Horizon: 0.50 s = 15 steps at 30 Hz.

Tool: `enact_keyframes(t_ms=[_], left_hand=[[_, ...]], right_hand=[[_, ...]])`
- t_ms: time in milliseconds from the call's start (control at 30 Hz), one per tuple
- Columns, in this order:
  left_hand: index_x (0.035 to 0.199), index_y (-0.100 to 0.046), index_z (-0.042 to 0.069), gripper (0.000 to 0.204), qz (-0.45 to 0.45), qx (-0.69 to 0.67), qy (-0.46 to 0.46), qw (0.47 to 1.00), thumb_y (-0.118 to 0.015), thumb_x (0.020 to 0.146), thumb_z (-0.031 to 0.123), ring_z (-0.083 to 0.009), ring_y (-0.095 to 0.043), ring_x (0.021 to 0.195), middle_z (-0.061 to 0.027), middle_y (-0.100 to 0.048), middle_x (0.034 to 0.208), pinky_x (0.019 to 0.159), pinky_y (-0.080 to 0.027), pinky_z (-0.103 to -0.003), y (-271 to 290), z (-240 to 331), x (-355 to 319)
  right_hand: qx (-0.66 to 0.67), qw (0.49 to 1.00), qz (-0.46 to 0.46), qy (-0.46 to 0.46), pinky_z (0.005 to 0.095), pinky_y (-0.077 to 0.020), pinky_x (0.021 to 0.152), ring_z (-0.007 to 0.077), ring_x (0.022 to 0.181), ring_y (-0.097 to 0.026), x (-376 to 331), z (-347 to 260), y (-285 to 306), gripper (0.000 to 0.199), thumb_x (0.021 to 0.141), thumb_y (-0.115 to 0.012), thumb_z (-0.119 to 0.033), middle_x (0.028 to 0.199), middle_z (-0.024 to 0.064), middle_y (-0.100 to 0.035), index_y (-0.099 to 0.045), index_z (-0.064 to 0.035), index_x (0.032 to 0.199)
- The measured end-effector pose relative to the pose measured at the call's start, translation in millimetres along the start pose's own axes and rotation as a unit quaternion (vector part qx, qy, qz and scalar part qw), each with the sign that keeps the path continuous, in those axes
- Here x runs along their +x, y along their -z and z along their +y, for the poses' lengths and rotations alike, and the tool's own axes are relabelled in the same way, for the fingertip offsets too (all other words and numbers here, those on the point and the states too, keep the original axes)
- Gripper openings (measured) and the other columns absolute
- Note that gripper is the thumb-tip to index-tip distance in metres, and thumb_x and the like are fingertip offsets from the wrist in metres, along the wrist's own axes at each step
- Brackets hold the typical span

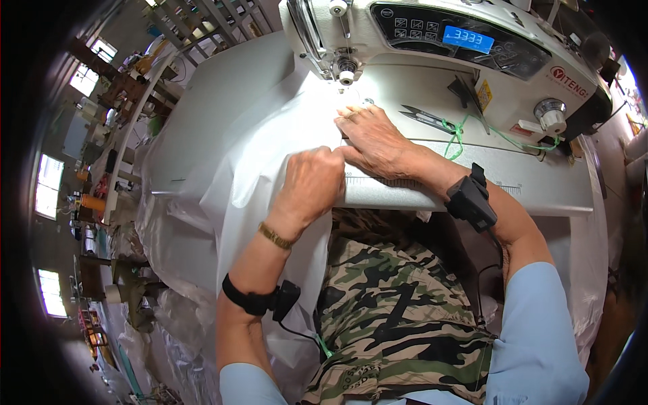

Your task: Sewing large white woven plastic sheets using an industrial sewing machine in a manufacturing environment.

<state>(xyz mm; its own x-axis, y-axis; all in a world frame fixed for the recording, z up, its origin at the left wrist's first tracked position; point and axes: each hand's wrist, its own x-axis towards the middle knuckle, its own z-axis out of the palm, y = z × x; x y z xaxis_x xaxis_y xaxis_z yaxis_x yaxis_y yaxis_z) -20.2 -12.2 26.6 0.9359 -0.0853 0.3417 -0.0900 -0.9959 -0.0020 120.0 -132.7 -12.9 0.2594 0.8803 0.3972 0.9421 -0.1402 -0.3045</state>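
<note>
White, sheer fabric [256, 152] spreads over the sewing machine bed and falls off the table's front edge toward my lap. My left hand [312, 183] is closed in a fist on the right edge of this fabric, close to the table's front. Beyond it, my right hand [378, 140] lies palm down on the machine bed, fingers stretched toward the needle area, fingertips at the fabric's edge. Its thumb comes up against my left hand. Just ahead of those fingertips is the sewing machine's needle area [343, 86], brightly lit, so the presser foot is hard to make out.
Thread snips [428, 121] tied with green cord [459, 135] lie right of my right hand. The sewing machine head [418, 30] with its lit control panel [466, 39] overhangs the far side. A ruler strip [378, 181] runs along the table's front edge. Clear plastic sheeting [179, 250] hangs at left.
</note>
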Motion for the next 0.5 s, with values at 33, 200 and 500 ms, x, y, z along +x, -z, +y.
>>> enact_keyframes(t_ms=[33,200,500], left_hand=[[0.064,-0.061,0.000,0.018,-0.001,0.002,0.000,1.000,-0.063,0.081,0.007,-0.0348,-0.065,0.059,-0.0191,-0.063,0.066,0.058,-0.053,-0.044,-2,-4,8],[0.067,-0.067,-0.003,0.016,-0.013,0.006,0.040,0.999,-0.063,0.079,0.008,-0.0379,-0.069,0.066,-0.0251,-0.067,0.071,0.064,-0.056,-0.046,-14,-19,45],[0.122,-0.064,-0.003,0.033,0.057,-0.182,0.114,0.975,-0.056,0.098,0.018,-0.0359,-0.067,0.099,-0.0261,-0.068,0.109,0.086,-0.052,-0.043,1,-15,18]], right_hand=[[-0.011,1.000,0.007,0.004,0.0515,-0.0287,0.112,0.0391,0.131,-0.047,0,0,1,0.053,0.098,-0.052,-0.032,0.133,0.0291,-0.054,-0.052,0.0105,0.129],[0.019,0.997,-0.060,-0.048,0.0487,-0.0346,0.105,0.0344,0.117,-0.054,5,0,8,0.034,0.096,-0.048,-0.017,0.116,0.0223,-0.061,-0.058,0.0065,0.119],[0.019,0.998,0.055,-0.030,0.0457,-0.0402,0.100,0.0347,0.107,-0.057,5,6,10,0.033,0.094,-0.052,-0.009,0.108,0.0208,-0.061,-0.054,0.0052,0.124]])
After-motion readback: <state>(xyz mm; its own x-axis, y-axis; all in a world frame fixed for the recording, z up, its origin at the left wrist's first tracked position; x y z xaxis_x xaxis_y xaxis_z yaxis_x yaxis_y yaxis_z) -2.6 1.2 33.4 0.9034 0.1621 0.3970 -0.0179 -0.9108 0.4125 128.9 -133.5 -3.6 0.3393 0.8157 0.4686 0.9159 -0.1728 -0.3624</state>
